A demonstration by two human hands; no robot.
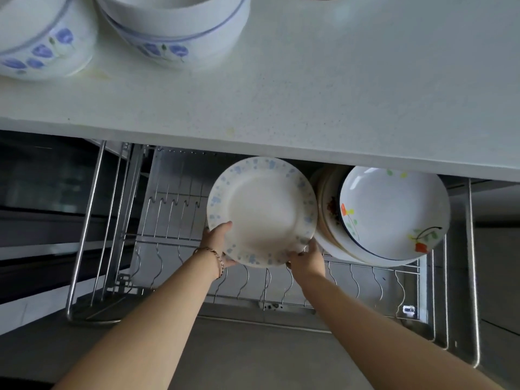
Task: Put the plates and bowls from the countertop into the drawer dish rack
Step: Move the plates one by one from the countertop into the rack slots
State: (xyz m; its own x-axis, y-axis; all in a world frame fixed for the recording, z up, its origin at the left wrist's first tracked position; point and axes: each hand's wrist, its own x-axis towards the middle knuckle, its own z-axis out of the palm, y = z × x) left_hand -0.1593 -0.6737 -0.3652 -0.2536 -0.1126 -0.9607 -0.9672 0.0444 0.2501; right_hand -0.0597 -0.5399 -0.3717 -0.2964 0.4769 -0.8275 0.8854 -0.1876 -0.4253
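A white plate with pale blue specks on its rim (261, 209) stands tilted over the wire dish rack (168, 237) of the open drawer. My left hand (216, 240) grips its lower left edge, thumb on the face. At the lower right edge my right hand (306, 260) holds the rim. Right of it, several plates lean in the rack, the front one a white plate with orange flowers (394, 215). Two white bowls with blue flowers, one (42, 38) at the far left and one (171, 26) beside it, sit on the countertop (337, 88).
The countertop edge overhangs the back of the drawer. Bare wire slots run along the rack's front row and left side. A chrome drawer rail (472, 271) stands at the right and another rail (87, 226) at the left. Grey floor lies below.
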